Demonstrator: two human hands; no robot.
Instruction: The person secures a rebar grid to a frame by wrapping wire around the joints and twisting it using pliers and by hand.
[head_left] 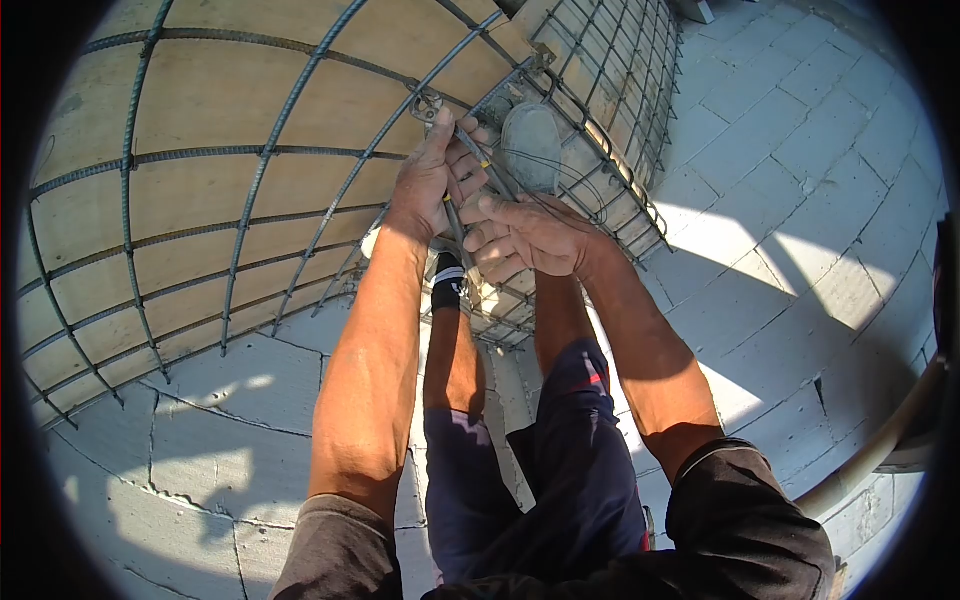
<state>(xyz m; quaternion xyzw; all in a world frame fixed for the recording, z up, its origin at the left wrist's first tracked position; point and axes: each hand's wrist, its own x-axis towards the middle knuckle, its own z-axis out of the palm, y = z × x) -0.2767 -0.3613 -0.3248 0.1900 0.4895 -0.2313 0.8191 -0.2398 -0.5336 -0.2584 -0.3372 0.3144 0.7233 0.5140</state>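
Note:
My left hand [430, 180] is closed on one handle of a pair of pliers [428, 108], whose metal head sits at a crossing of the steel rebar grid [282, 120]. Close beside it on the right, my right hand [530, 232] has its fingers curled near the tool's handles, and what they grip is hard to make out. Thin tie wires [572, 178] loop out from around my right hand over the bars. Behind the grid lies a tan wooden panel [200, 100].
A second mesh of bars [625, 60] runs toward the upper right over a board. Pale block paving [770, 140] surrounds the grid. My legs stand below my hands. A thick pipe or hose [870, 445] curves at the lower right.

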